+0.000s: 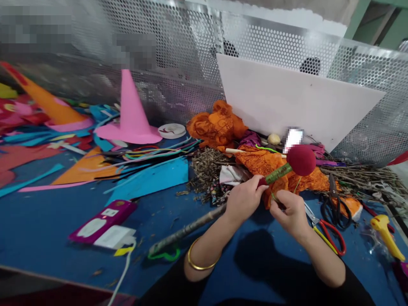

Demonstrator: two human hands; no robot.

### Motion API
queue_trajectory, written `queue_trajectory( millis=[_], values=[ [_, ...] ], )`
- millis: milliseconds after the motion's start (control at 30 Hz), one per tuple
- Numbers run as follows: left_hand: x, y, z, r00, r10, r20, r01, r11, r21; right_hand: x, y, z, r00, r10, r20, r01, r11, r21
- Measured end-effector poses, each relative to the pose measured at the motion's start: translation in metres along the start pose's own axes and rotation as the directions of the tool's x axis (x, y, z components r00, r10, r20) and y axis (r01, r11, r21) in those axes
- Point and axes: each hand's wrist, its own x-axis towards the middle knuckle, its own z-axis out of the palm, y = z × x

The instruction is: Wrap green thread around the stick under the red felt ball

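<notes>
My left hand (244, 199) is wrapped round a long stick (191, 227). The stick runs down to the left, where a green cord (165, 256) hangs at its end. Its upper part is wrapped in green (279, 173) and ends in a round dark red head (301, 160). Just right of the stick, the fingers of my right hand (289, 211) are pinched on a thin green strand (298, 185). Crumpled orange cloth (259, 163) lies behind both hands.
Red-handled scissors (331, 236) and black scissors (334, 204) lie right of my right hand, with a yellow tool (387, 236) farther right. A purple power box (103, 221), blue sheet (153, 178) and pink cone hat (132, 110) are left. A white board (296, 97) leans behind.
</notes>
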Motion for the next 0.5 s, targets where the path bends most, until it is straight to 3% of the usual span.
queue_trajectory(
  millis=[133,267,400,500],
  values=[
    [0.000,-0.006,-0.002,0.994,0.068,0.086,-0.065,0.997,-0.033,0.004,0.001,-0.013,0.995,0.009,0.098,-0.009,1.000,0.001],
    [-0.003,-0.008,0.000,0.946,0.201,0.253,-0.195,0.980,-0.051,0.010,0.007,-0.029,0.971,-0.059,0.230,0.067,0.997,-0.026],
    [-0.006,-0.004,0.005,0.911,0.255,0.326,-0.277,0.960,0.024,0.016,0.017,-0.035,0.955,-0.142,0.260,0.185,0.972,-0.145],
    [-0.007,-0.001,0.007,0.906,0.255,0.337,-0.301,0.949,0.091,0.018,0.023,-0.032,0.956,-0.151,0.252,0.200,0.963,-0.179]
  ],
)
